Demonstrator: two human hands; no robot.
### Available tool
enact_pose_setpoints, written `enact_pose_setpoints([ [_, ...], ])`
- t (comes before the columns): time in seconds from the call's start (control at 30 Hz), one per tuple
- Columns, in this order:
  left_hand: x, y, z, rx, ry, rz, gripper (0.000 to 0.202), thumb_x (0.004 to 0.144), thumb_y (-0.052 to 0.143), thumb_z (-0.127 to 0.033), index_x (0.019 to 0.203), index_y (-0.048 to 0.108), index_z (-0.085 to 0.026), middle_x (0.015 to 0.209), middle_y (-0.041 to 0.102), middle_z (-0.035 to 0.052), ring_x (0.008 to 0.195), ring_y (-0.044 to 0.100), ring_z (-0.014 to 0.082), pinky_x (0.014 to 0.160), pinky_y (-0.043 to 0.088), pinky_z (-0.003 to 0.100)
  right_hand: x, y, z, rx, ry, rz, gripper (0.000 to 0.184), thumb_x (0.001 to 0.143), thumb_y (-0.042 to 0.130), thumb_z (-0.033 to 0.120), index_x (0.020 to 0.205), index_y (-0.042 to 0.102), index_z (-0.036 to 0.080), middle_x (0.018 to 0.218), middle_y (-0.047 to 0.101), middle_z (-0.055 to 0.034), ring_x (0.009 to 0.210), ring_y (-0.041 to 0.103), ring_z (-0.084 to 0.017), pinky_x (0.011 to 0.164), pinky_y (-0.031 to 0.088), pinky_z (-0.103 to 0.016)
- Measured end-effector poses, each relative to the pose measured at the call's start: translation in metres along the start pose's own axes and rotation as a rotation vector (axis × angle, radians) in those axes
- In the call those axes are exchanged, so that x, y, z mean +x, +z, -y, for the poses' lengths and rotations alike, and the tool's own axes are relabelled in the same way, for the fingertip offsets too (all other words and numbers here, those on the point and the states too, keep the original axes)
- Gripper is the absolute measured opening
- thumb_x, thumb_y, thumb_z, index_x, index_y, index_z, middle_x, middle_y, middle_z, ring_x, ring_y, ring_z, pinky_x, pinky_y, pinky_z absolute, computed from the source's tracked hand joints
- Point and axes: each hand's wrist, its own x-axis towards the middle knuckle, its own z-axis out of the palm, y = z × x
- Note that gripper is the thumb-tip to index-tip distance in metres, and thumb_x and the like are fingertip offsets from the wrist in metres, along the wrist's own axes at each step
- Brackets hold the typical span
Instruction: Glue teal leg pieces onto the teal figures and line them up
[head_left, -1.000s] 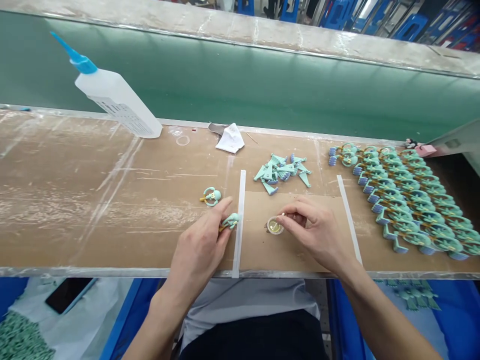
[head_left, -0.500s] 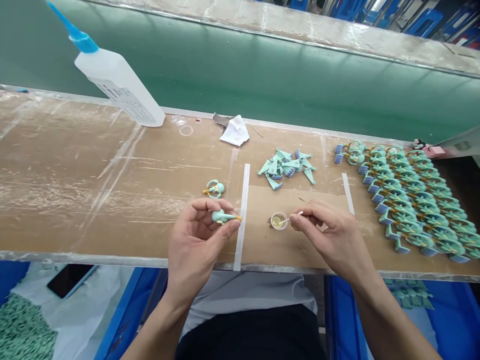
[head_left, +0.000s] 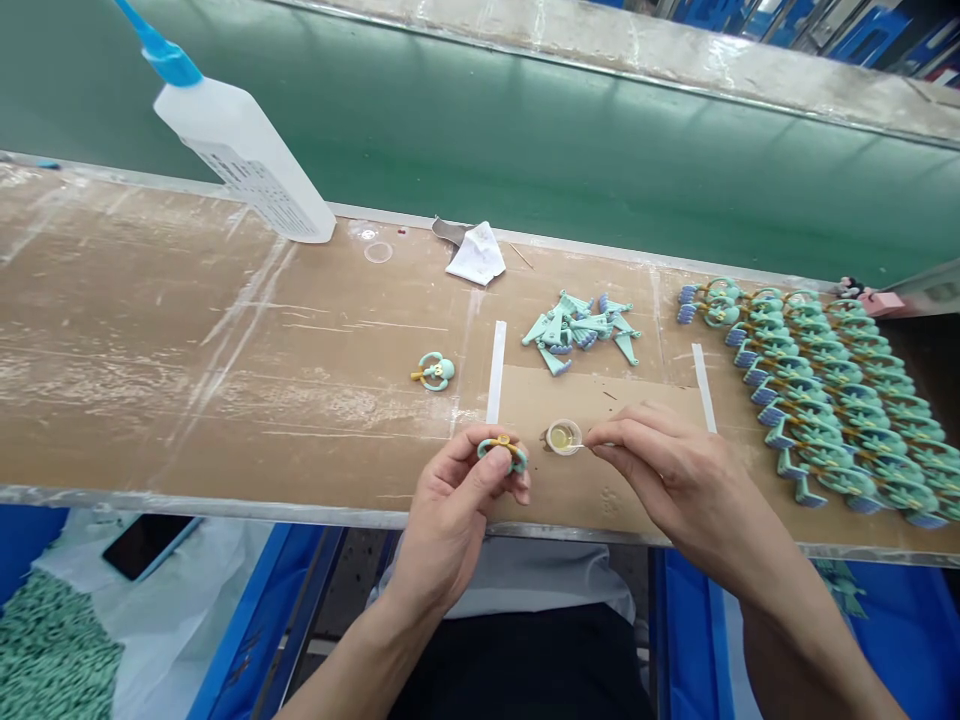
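My left hand (head_left: 459, 500) pinches a small teal and yellow toy part (head_left: 502, 450) just above the near edge of the brown bench. My right hand (head_left: 667, 475) is closed on a thin white stick (head_left: 583, 445) whose tip dips into a small round cup of yellowish liquid (head_left: 562, 437). The two hands sit close together on either side of the cup. Another teal and yellow toy part (head_left: 435, 372) lies alone on the bench to the left.
A loose pile of teal pieces (head_left: 581, 326) lies behind the cup. Rows of assembled teal figures (head_left: 817, 385) fill the right. A white squeeze bottle with blue nozzle (head_left: 240, 160) leans at the back left, a crumpled white cloth (head_left: 475, 255) beyond. Two white strips (head_left: 496, 370) mark the bench.
My left hand lifted the toy part off the bench and carried it right, toward the cup. My right hand kept the stick at the cup. The view drifted slightly.
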Motion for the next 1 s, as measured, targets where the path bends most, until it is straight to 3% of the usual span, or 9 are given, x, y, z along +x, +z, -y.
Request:
enact_pose_setpoints([
  [0.2,0.001,0.001,0.016,0.176,0.109,0.058,0.017,0.108,0.089,-0.037,0.112,0.096,-0.022,0.098,0.083,0.0078,0.086,0.079,0.0216,0.080,0.068,0.034,-0.002,0.005,-0.002,0.012,0.046,-0.073,0.017,0.123,0.067,0.019,0.117,0.081,0.026,0.108,0.084,-0.0048,0.099,0.077,-0.025,0.083,0.056,-0.039],
  [0.33,0.000,0.001,0.020,0.287,0.171,0.076,0.014,0.110,0.087,-0.033,0.108,0.097,-0.023,0.103,0.080,0.0069,0.078,0.077,0.0188,0.075,0.067,0.034,-0.013,0.013,0.007,0.129,0.201,-0.309,0.011,0.120,0.076,0.025,0.116,0.086,0.030,0.108,0.088,-0.0011,0.083,0.074,-0.022,0.076,0.054,-0.037],
  [0.43,-0.001,0.004,0.019,0.337,0.184,0.060,0.011,0.106,0.091,-0.031,0.106,0.098,-0.024,0.109,0.081,0.0080,0.073,0.076,0.0170,0.069,0.066,0.033,-0.021,0.022,0.018,0.258,0.311,-0.449,0.008,0.118,0.080,0.030,0.112,0.086,0.031,0.107,0.089,-0.0011,0.087,0.078,-0.023,0.075,0.055,-0.037],
  [0.63,-0.003,0.008,0.015,0.378,0.190,0.052,0.008,0.101,0.095,-0.029,0.107,0.100,-0.026,0.109,0.083,0.0084,0.073,0.076,0.0167,0.065,0.069,0.030,-0.016,0.032,0.028,0.339,0.264,-0.441,0.011,0.117,0.081,0.026,0.109,0.086,0.031,0.093,0.084,0.0018,0.081,0.077,-0.020,0.073,0.056,-0.033],
  [1.0,-0.001,0.002,0.019,0.371,0.241,0.112,0.011,0.104,0.093,-0.028,0.112,0.100,-0.027,0.109,0.081,0.0075,0.072,0.076,0.0142,0.064,0.070,0.026,-0.008,0.030,0.037,0.240,0.186,-0.424,0.016,0.114,0.080,0.019,0.099,0.083,0.026,0.082,0.080,0.0025,0.065,0.067,-0.016,0.065,0.055,-0.030],
])
